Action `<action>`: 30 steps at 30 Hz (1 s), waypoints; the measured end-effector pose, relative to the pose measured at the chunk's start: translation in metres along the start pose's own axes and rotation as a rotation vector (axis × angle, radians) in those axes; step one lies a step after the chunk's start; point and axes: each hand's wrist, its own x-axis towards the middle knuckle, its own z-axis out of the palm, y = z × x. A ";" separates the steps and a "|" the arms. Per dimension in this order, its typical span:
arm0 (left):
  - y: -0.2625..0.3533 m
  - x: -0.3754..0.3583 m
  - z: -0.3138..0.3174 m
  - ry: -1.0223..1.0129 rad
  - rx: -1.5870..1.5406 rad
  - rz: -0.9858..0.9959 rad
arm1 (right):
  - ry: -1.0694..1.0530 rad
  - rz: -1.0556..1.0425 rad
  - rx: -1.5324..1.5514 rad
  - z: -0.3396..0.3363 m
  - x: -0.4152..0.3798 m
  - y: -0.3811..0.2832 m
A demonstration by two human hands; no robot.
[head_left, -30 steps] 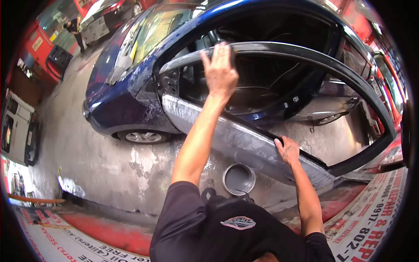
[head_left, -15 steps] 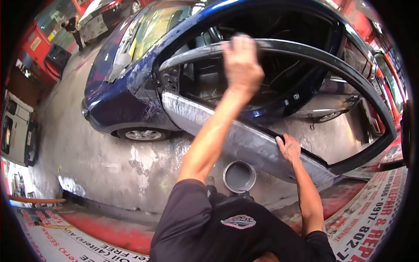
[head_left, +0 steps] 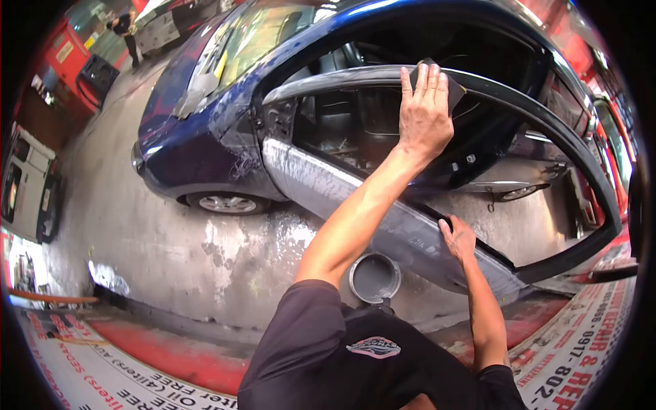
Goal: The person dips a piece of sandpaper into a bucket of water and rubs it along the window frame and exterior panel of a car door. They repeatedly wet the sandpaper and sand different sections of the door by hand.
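Observation:
The open car door (head_left: 393,222) has a grey, patchy outer panel and an empty window frame. Up at the top rail of that frame is my left hand (head_left: 427,119), its fingers stretched over a dark sheet of sandpaper (head_left: 459,92) and pressing it to the rail. Part of the sheet is hidden beneath the fingers. Lower down, my right hand (head_left: 460,239) grips the door at the window sill, thumb on the outside and fingers partly out of sight. A round bucket (head_left: 375,301) of grey liquid stands on the floor below the door.
Behind the door is the blue car (head_left: 198,147), its fender scuffed. A person (head_left: 125,34) stands far back at the left. A pale van (head_left: 26,178) is at the left edge. Printed banners (head_left: 574,342) lie along the near edge.
My left hand has moved right along the top rail with the sandpaper, which now shows. My right hand keeps its place on the sill. The view has shifted slightly.

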 end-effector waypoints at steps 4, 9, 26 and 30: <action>-0.065 -0.013 -0.035 -0.093 0.128 -0.111 | -0.031 0.001 -0.010 -0.002 -0.001 0.003; -0.046 -0.002 -0.025 -0.048 0.105 -0.212 | -0.014 0.020 -0.027 0.002 0.000 0.001; -0.006 0.004 0.007 -0.044 -0.040 0.025 | -0.014 -0.007 -0.019 -0.003 0.003 0.002; -0.102 -0.029 -0.043 0.019 0.172 -0.246 | -0.011 0.019 -0.021 -0.008 0.003 -0.005</action>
